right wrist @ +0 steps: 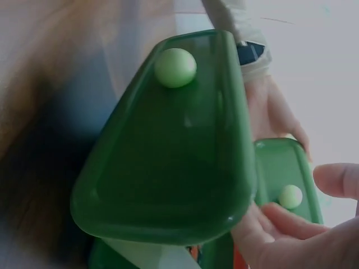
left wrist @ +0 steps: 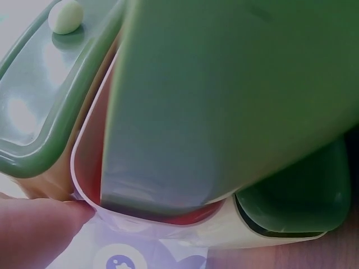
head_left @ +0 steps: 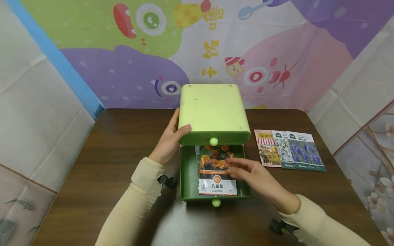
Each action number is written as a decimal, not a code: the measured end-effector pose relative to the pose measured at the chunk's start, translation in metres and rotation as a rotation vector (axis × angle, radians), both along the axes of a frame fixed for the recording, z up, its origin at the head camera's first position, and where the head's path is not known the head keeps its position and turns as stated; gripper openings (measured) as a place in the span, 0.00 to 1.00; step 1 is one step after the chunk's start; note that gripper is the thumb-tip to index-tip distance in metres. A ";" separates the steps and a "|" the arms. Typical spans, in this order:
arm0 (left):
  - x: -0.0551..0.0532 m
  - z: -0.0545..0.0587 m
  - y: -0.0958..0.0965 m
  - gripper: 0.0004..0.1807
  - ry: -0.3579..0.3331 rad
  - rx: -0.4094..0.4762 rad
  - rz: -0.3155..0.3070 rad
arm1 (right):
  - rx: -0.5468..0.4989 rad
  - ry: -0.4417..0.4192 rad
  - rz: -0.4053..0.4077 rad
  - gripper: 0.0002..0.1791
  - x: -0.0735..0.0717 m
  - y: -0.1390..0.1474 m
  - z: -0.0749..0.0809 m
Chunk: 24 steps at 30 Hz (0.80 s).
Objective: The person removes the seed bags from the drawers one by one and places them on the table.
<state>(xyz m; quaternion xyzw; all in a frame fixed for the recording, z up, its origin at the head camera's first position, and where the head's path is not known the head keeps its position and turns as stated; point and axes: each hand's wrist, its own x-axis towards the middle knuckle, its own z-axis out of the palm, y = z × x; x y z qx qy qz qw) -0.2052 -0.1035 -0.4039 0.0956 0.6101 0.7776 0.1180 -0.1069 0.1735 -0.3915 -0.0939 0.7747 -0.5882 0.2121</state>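
A pale yellow-green drawer box (head_left: 212,107) stands on the table with a green lower drawer (head_left: 188,177) pulled out. Inside that drawer lies a seed packet (head_left: 217,182) printed with orange flowers. My left hand (head_left: 167,141) grips the box's left side, its thumb on the front top corner. Over the packet's right part reaches my right hand (head_left: 253,174), its fingers loosely extended and the fingertips right at the printed flowers. In the right wrist view, the right thumb (right wrist: 336,179) stands apart from the fingers. The upper drawer (head_left: 200,138) is closed.
To the right of the box, several packets overlap on the dark wooden table (head_left: 123,136): one with a shopfront picture (head_left: 267,150), one with white flowers (head_left: 282,147) and one with purple flowers (head_left: 306,152). A cartoon cloth (head_left: 123,75) hangs behind the table.
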 end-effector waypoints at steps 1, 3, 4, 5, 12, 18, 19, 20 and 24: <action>0.000 0.000 0.000 0.45 0.000 0.001 0.001 | 0.030 0.012 0.007 0.29 -0.002 -0.001 -0.001; 0.000 0.001 0.000 0.45 -0.002 0.002 0.001 | 0.077 0.036 0.024 0.30 -0.004 -0.003 -0.002; -0.001 0.001 0.000 0.45 -0.005 0.002 0.002 | 0.105 0.050 0.030 0.31 -0.005 -0.005 -0.002; -0.001 0.002 0.000 0.45 -0.007 0.003 0.002 | 0.128 0.056 0.032 0.31 -0.007 -0.006 -0.003; 0.000 0.002 0.000 0.45 -0.016 0.002 0.005 | 0.226 0.043 0.000 0.34 -0.016 -0.017 -0.003; 0.000 0.001 0.000 0.45 -0.011 0.004 0.000 | 0.254 0.024 -0.035 0.37 -0.022 -0.023 -0.005; 0.000 0.001 0.000 0.45 -0.009 0.005 0.000 | 0.249 0.014 -0.043 0.37 -0.022 -0.023 -0.006; 0.001 0.001 0.000 0.45 -0.007 0.006 -0.001 | 0.240 0.006 -0.052 0.38 -0.023 -0.024 -0.006; 0.001 0.000 0.000 0.45 -0.002 0.008 -0.001 | 0.211 -0.041 -0.084 0.39 -0.026 -0.026 -0.007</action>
